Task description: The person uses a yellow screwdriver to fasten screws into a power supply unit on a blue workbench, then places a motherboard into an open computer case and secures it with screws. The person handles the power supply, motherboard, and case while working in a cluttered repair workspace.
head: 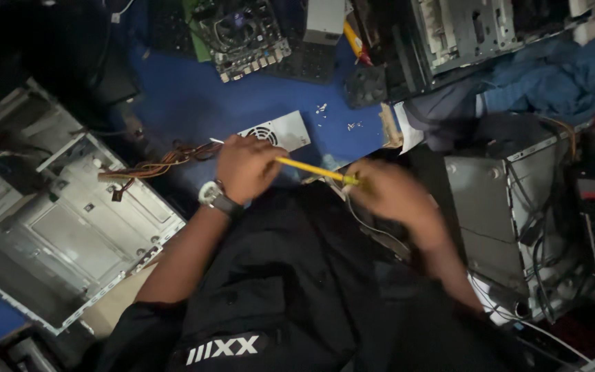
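Holding a yellow screwdriver (311, 169) across your lap, you are gripping its handle end with your right hand (387, 193), fingers curled shut around it, while your left hand (246, 165), wearing a wristwatch (215, 198), is closing over its thin shaft. It is lying slim and slanted just in front of a grey power supply (278, 132) on the blue counter (194, 103), loose screws (339, 117) nearby.

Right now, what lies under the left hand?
Under the left hand sits a grey power supply with a round fan grille, on a blue mat. The hand covers its near end.
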